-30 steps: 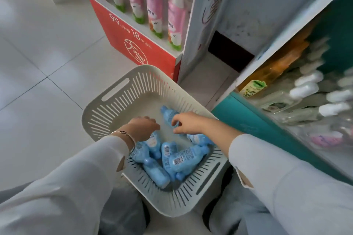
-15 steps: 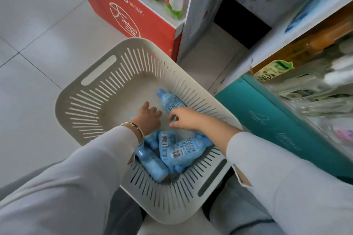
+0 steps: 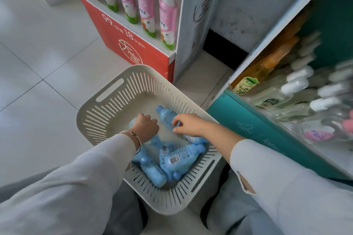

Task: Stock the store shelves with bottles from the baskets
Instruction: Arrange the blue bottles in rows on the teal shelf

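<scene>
Still | right hand (image 3: 191, 126) pinches blue bottle (image 3: 165, 115) at its fingertips | left hand (image 3: 146, 128) curled beside, grip unclear | nothing leaves basket (image 3: 107, 112)

In the white basket (image 3: 114, 105), the right grip (image 3: 191, 124) pinches one blue bottle (image 3: 167, 116) while the left grip (image 3: 146, 128) curls over another.

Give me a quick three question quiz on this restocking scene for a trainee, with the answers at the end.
1. True or false: the blue bottles lie on their sides in the basket.
2. The right hand has its grip on: A nothing, B a blue bottle, C the basket rim.
3. Fill in: the teal shelf stands on the person's ___ side.
Key: 1 true; 2 B; 3 right.
</scene>
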